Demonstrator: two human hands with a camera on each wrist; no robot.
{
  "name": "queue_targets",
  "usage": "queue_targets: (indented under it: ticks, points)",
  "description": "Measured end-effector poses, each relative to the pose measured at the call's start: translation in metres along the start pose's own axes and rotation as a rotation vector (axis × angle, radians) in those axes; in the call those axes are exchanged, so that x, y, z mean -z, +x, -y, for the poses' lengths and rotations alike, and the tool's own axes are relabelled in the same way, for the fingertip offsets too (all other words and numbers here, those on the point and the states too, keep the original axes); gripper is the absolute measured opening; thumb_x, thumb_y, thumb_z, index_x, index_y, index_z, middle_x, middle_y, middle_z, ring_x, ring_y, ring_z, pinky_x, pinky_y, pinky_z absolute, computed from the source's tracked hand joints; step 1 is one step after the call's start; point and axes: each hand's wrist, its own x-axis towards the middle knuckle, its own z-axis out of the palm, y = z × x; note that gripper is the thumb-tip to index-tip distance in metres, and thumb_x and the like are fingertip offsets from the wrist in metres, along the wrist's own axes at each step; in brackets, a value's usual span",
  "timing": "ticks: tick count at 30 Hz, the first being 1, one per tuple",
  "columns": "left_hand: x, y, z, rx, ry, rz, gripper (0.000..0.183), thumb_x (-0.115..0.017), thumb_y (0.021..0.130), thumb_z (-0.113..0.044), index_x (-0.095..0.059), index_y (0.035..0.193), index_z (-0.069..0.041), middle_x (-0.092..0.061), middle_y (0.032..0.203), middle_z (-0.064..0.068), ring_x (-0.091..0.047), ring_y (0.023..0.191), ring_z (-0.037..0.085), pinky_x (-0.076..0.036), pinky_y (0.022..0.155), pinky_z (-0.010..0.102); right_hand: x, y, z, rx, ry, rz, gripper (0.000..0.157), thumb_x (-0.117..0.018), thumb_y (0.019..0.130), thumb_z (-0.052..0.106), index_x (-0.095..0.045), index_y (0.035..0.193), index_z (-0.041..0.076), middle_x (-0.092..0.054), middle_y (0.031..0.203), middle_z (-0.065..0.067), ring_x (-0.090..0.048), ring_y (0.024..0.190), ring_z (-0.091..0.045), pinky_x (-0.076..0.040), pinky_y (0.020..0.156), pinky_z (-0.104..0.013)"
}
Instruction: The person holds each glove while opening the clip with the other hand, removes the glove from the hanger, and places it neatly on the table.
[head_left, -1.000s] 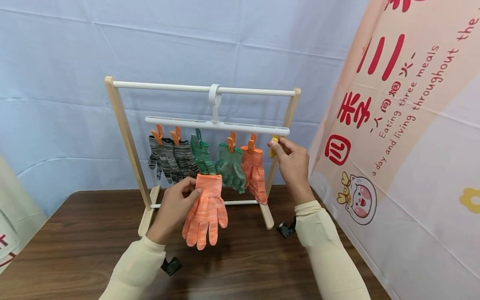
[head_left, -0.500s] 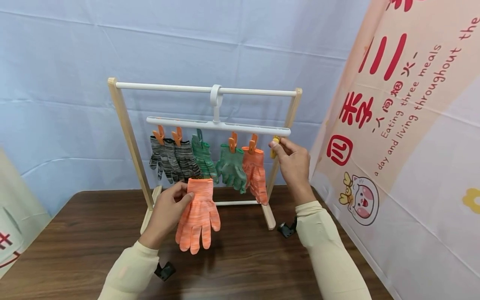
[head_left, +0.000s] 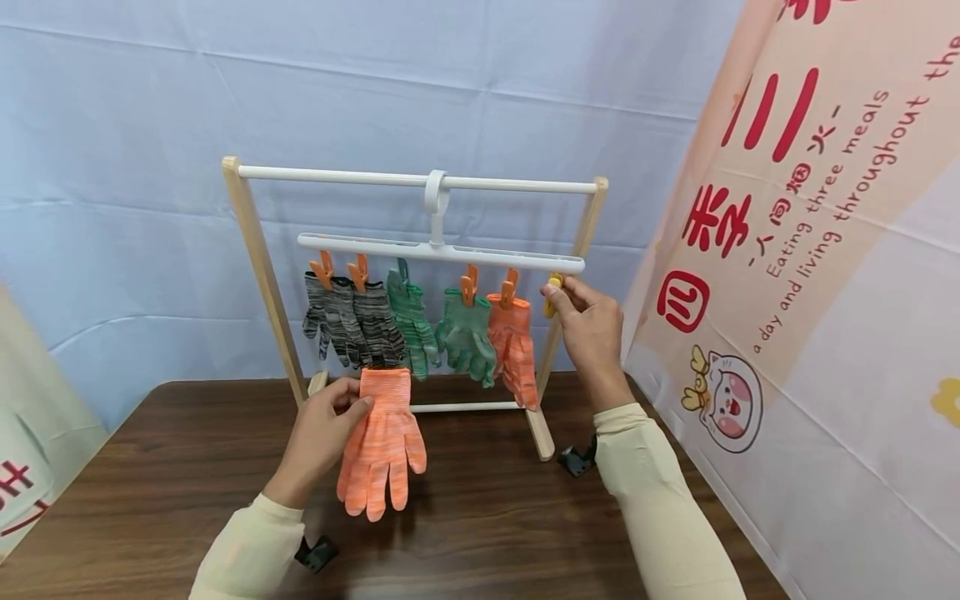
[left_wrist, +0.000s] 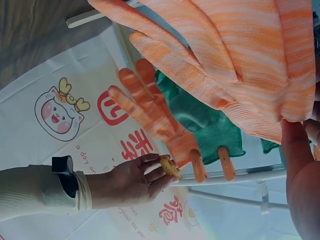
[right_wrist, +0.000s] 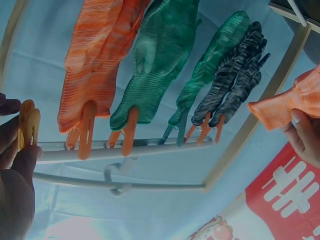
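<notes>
My left hand [head_left: 318, 433] pinches an orange knit glove [head_left: 382, 446] by its cuff, and the glove hangs fingers down in front of the rack. At the right end of the white hanger bar [head_left: 442, 252], my right hand [head_left: 588, 329] pinches a yellow clothespin [head_left: 553, 293]. From the same bar hang two grey-black gloves [head_left: 352, 321], two green gloves [head_left: 465, 333] and another orange glove [head_left: 513, 346]. Most are held by orange clothespins [right_wrist: 87, 130], one green glove by a dark green clothespin [right_wrist: 182, 129]. In the left wrist view the held glove [left_wrist: 250, 60] fills the upper right.
A wooden rack [head_left: 258, 258] with a white top rod [head_left: 330, 175] carries the hanger and stands on the dark wooden table [head_left: 187, 467]. Behind it hangs a pale cloth [head_left: 135, 108]. A printed banner [head_left: 795, 275] rises close along the right side.
My left hand has carried the orange glove left and slightly down, away from in front of the green gloves. My right hand stays at the yellow clothespin.
</notes>
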Motion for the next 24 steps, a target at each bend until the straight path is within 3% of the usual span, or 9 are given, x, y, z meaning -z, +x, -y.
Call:
queue_targets:
  ticks: [24]
  points:
    - [0.001, -0.005, 0.042, 0.096, 0.073, -0.030, 0.011, -0.056, 0.090, -0.018, -0.060, 0.099, -0.012, -0.057, 0.074, 0.005, -0.048, 0.060, 0.019, -0.041, 0.053, 0.030, -0.003, 0.001, -0.005, 0.017, -0.005, -0.010, 0.039, -0.068, 0.080, 0.039, -0.069, 0.108, 0.012, -0.070, 0.092, -0.004, -0.065, 0.081, -0.010, -0.050, 0.069, -0.024]
